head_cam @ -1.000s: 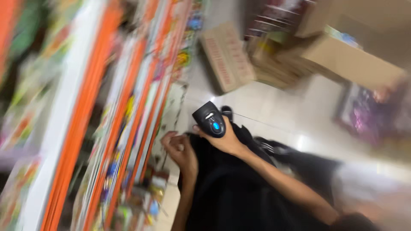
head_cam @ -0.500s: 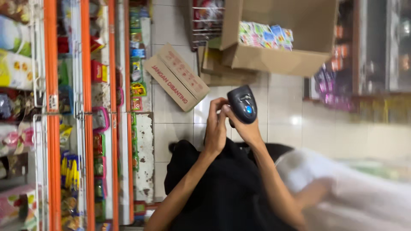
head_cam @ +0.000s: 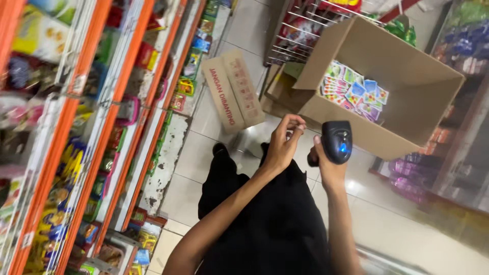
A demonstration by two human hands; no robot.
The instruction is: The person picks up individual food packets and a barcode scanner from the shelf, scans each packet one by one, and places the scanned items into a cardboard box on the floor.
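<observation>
My right hand [head_cam: 326, 165] grips a black handheld scanner [head_cam: 336, 142] with a small blue light on its top, held upright in front of me. My left hand [head_cam: 285, 142] is raised just left of it, fingers pinched together near the scanner; whether something small sits between them cannot be made out. Beyond both hands stands an open cardboard box [head_cam: 417, 122] with several colourful small packets [head_cam: 354, 91] lying in its bottom. My black clothing fills the lower middle of the view.
Orange-edged shop shelves [head_cam: 102, 132] packed with goods run along the left. A flattened cardboard carton [head_cam: 232, 91] lies on the tiled floor. A wire rack [head_cam: 300, 30] stands behind the box. More packaged goods [head_cam: 458, 40] line the right side.
The view has swung and steadied toward the box. My left hand rose from my waist to beside the scanner. My right hand kept hold of the scanner throughout.
</observation>
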